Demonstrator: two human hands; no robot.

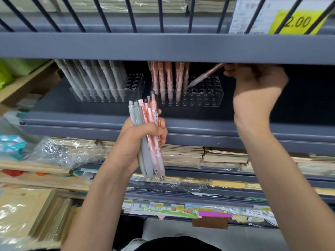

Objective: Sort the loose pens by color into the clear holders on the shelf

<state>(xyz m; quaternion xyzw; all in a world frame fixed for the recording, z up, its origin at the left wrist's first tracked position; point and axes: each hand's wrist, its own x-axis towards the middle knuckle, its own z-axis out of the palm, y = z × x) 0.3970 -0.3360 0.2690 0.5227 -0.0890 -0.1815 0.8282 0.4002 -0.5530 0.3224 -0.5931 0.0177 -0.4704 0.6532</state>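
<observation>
My left hand (137, 142) grips a bundle of loose pens (148, 134), grey and pink ones mixed, held upright in front of the shelf edge. My right hand (257, 87) reaches under the upper shelf and holds one pink pen (204, 77) tilted, its tip down at a hole of the right clear holder (204, 98). That holder has several pink pens (168, 78) standing in its left part. The left clear holder (134, 87) carries several grey pens (94, 78), with empty holes at its right end.
The dark grey shelf (108, 120) bears both holders; the upper shelf's front edge (163, 48) hangs low over them. Stacks of wrapped notebooks (199, 156) lie on the shelf below. A yellow price tag (297, 22) sits top right. Cardboard boxes (27, 87) stand left.
</observation>
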